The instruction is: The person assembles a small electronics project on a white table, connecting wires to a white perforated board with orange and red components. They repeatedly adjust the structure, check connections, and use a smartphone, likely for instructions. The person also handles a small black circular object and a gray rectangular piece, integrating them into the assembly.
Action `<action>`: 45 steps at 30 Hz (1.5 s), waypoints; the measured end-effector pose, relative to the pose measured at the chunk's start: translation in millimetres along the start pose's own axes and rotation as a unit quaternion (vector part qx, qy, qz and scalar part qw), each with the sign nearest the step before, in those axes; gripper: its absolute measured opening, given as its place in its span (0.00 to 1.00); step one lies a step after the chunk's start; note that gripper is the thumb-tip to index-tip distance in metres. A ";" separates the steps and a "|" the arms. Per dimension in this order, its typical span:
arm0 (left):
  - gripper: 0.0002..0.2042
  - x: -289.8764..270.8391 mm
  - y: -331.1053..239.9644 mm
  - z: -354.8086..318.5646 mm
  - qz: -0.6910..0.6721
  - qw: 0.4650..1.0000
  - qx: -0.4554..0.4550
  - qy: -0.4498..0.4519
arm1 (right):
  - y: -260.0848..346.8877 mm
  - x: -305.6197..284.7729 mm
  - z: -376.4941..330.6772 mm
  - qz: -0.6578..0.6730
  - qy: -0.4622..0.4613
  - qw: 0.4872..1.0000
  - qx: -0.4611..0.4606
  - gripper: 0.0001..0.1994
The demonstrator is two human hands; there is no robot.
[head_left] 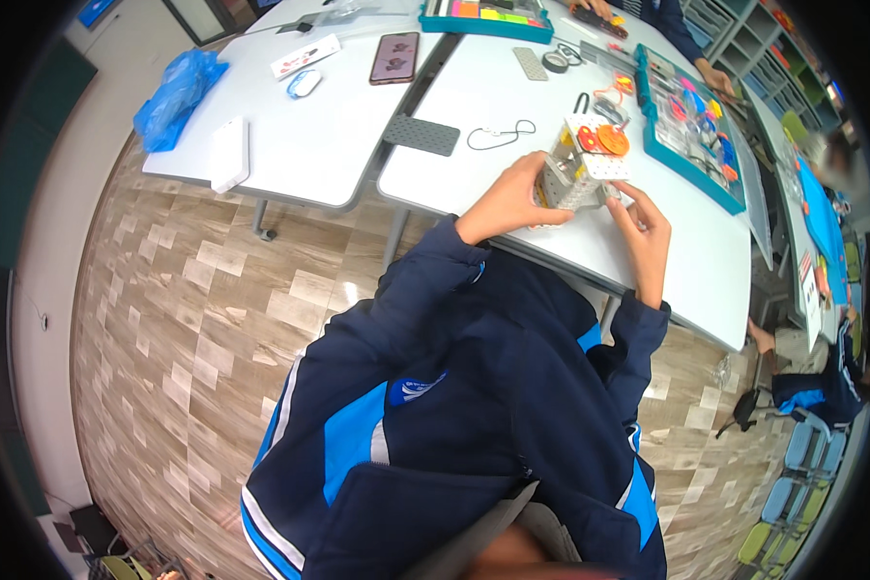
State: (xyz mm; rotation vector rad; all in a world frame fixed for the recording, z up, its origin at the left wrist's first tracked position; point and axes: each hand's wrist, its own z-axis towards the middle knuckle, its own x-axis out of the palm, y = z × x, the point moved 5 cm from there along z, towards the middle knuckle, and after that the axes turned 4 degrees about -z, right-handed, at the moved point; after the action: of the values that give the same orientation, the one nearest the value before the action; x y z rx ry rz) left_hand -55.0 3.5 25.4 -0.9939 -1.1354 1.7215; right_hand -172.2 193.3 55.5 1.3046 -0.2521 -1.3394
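Left hand (507, 198) grip closed on grey block model (575, 172), right hand (645, 227) grip probably touching, fingertips hidden

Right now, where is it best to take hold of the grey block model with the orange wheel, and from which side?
Probably by its grey perforated body, low down. The model stands upright on the white table, with the orange wheel on top. The left hand grips its left side; the right hand touches its right base. Come from both sides.

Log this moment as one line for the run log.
left hand grips grey block model | right hand touches its side | on white table | parts tray beyond
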 end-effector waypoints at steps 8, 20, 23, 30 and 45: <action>0.35 5.3 5.0 -4.7 0.056 0.993 0.081 -0.062 | 14.3 -14.0 -26.4 -0.041 -0.155 0.972 -0.171 0.09; 0.31 -59.2 -10.2 20.7 -0.097 0.984 -0.056 0.137 | 0.6 -11.5 -35.5 -0.108 -0.192 0.959 -0.180 0.04; 0.29 -58.2 6.7 54.8 -0.026 0.981 -0.048 0.183 | 2.9 -7.8 -37.5 -0.132 -0.209 0.953 -0.175 0.05; 0.32 -27.6 65.8 102.8 -0.132 0.944 -0.094 0.286 | 9.8 0.7 -37.4 -0.159 -0.236 0.937 -0.204 0.05; 0.18 -23.2 97.1 105.7 -0.139 0.965 -0.101 0.197 | 17.2 12.3 -40.7 -0.158 -0.253 0.928 -0.222 0.08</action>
State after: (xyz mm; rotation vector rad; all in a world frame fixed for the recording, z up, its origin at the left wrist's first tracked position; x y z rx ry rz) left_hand -164.0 -73.0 -32.9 -1.1767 -1.1369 1.1396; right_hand -127.4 200.3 48.4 0.6173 -0.0771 -1.8727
